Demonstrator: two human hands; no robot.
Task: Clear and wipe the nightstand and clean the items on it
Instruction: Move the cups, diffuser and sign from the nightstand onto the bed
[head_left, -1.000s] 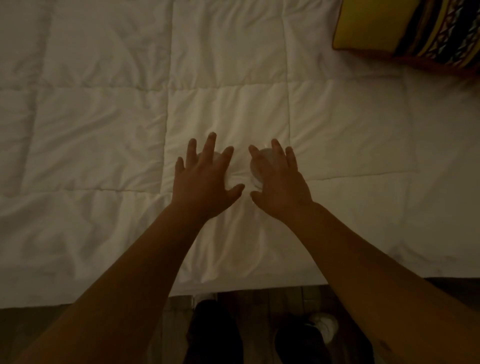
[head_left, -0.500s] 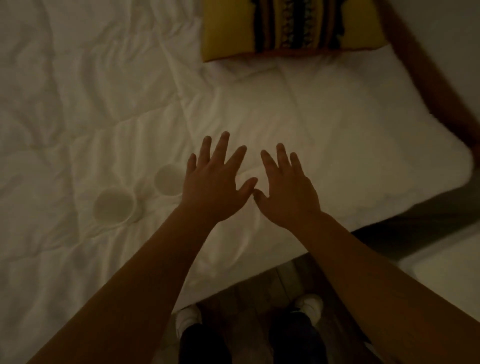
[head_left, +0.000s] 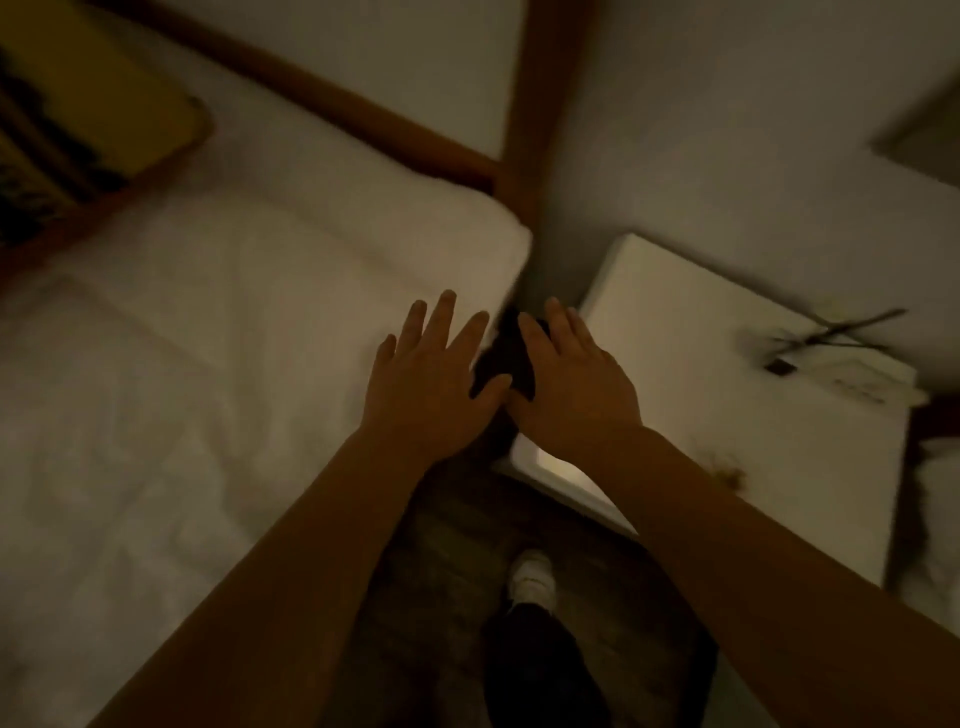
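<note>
The room is dim and the view blurred. A white bed (head_left: 218, 364) fills the left, with a yellow patterned pillow (head_left: 78, 119) at its far corner and a brown wooden frame (head_left: 524, 130) against a pale wall (head_left: 727, 130). The white nightstand (head_left: 727, 395) stands right of the bed, a narrow dark gap between them. On its far right edge lie thin dark sticks (head_left: 841, 327) and something pale, too blurred to name; a small brownish smudge (head_left: 727, 470) marks its near edge. The left hand (head_left: 431, 379) is spread flat and empty over the bed's edge. The right hand (head_left: 571, 379), also splayed and empty, hovers over the nightstand's near-left corner, thumbs almost touching. Below, dark floor (head_left: 441, 571) and a white shoe (head_left: 532, 574).
</note>
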